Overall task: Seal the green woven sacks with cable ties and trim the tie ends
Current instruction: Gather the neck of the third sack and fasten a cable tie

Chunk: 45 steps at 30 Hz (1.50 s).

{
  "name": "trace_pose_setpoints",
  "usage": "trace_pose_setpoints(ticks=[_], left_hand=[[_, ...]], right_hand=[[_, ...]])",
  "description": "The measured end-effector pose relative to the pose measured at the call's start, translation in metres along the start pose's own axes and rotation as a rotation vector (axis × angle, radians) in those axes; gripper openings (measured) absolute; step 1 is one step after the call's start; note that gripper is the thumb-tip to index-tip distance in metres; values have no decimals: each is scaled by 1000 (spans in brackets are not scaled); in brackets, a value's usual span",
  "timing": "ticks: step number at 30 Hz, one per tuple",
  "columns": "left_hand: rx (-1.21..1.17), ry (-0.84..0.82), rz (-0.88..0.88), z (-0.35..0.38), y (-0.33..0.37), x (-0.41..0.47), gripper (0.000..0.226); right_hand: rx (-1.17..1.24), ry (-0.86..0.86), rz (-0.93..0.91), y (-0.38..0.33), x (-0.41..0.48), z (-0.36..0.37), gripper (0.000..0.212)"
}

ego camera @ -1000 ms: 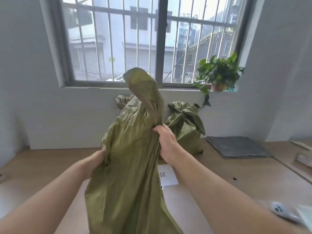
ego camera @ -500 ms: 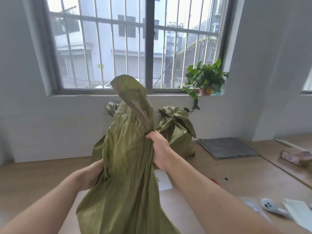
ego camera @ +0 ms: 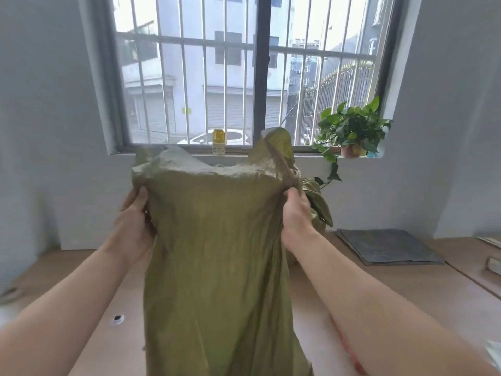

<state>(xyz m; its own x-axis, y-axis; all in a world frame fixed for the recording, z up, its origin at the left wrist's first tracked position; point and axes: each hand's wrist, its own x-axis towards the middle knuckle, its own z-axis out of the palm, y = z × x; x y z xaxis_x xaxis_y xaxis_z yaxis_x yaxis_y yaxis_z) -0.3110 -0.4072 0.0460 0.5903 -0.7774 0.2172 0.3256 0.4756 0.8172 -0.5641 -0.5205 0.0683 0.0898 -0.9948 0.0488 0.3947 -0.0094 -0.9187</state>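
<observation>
Above the table, left hand (ego camera: pixel 137 213) and right hand (ego camera: pixel 295 213) grip the sack (ego camera: pixel 217 253).

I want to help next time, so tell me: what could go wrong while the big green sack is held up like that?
1. The left hand and right hand grip only the top edges of the sack, so it might slip and drop onto the table.
2. Swung toward the window, the raised sack could knock the yellow bottle or the plant off the windowsill.
</observation>
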Motion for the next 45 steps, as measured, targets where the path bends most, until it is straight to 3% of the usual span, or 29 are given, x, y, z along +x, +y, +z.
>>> trace_pose_setpoints(ticks=[3, 6, 10, 15, 18, 21, 24, 27, 31, 34, 37, 40, 42, 45], left_hand=[[93, -87, -54, -14, 11, -13, 40], [160, -147, -234, -23, 7, -33, 42], [318, -221, -392, -33, 6, -52, 45], [226, -97, -174, -26, 20, -46, 34], [121, -34, 35, -28, 39, -30, 35], [74, 0, 122, -35, 56, -24, 32], [168, -16, 38, -46, 52, -29, 41], [231, -22, -59, -52, 43, -37, 57], [362, -126, -206, -63, 39, -42, 98], [347, -33, -179, -68, 31, -39, 70], [206, 118, -9, -62, 32, -33, 41], [164, 166, 46, -57, 37, -28, 52], [159, 113, 11, -60, 35, -28, 67], [187, -20, -73, -69, 31, -34, 73]], right_hand=[[-20, 27, -52, 3, 0, -10, 24], [-43, -38, -36, 25, -10, -20, 29], [-173, -167, -117, 39, -22, -28, 51], [-228, -141, -196, 18, -20, -15, 7], [-226, -69, -296, -2, -10, -13, 19], [-212, 52, -328, -12, -2, -19, 29], [-202, 50, -288, -2, -3, -29, 22], [-209, -17, -222, 9, -11, -33, 44], [-157, -123, -88, 8, -6, -33, 42], [-92, -151, -120, 5, -1, -33, 25], [-30, -168, -196, 0, 0, -33, 14], [-27, -187, -215, 2, 2, -32, 25], [-25, -200, -199, 3, 1, -32, 31], [-34, -194, -155, 7, 4, -40, 39]])
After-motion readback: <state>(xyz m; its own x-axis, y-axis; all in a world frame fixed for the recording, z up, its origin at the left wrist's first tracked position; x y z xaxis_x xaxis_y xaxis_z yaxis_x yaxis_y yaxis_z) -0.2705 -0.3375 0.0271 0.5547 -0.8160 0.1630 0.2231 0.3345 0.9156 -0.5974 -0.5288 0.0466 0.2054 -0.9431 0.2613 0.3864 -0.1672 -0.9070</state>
